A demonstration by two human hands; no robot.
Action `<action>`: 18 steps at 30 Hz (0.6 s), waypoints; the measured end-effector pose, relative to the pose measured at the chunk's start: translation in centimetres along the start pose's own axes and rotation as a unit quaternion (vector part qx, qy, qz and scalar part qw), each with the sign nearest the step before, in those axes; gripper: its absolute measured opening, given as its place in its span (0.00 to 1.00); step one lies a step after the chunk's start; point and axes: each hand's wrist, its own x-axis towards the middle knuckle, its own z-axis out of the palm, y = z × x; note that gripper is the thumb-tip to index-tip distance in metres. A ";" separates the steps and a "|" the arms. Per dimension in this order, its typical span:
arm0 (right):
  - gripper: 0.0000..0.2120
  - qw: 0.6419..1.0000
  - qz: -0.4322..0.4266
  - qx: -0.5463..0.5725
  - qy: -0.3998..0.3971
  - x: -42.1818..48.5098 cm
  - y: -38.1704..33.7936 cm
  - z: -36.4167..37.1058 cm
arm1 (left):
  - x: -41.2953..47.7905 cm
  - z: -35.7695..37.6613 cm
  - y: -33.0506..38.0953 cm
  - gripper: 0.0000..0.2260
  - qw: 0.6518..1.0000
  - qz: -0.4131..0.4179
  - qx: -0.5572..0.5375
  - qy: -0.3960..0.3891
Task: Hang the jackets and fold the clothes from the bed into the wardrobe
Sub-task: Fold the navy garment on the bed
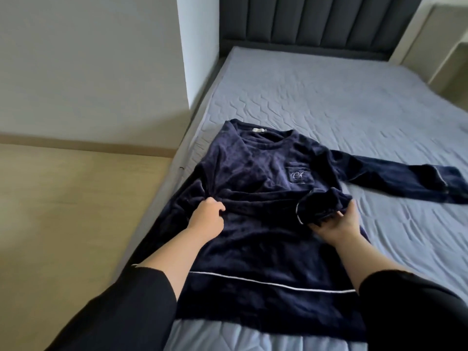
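Observation:
A dark navy velvet top with white piping and an embroidered chest pocket lies front-up on the bed, neck toward the headboard. Its one sleeve stretches out to the right. The other sleeve lies folded across the chest, its white-edged cuff at the right. My left hand pinches a bunch of fabric at the top's left side. My right hand grips the folded sleeve's cuff at the right side. Both of my forearms wear black sleeves.
The bed's blue-grey quilted mattress runs up to a dark padded headboard. A white wall corner stands at the bed's left edge. Light wooden floor lies left of the bed. A pale piece of furniture is at the far right.

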 end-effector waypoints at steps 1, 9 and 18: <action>0.20 1.000 0.005 -0.009 0.004 -0.3 -0.2 0.0 | -0.1 0.1 1.2 0.14 0.991 -0.065 -0.116 0.003; 0.14 0.984 0.062 -0.166 -0.036 -2.9 -1.0 -3.2 | -1.4 3.8 7.2 0.26 0.630 -0.270 -0.718 -0.117; 0.08 0.992 0.072 -0.098 -0.014 -5.1 -1.6 -9.7 | -3.0 5.7 10.7 0.14 0.678 -0.274 -0.678 -0.074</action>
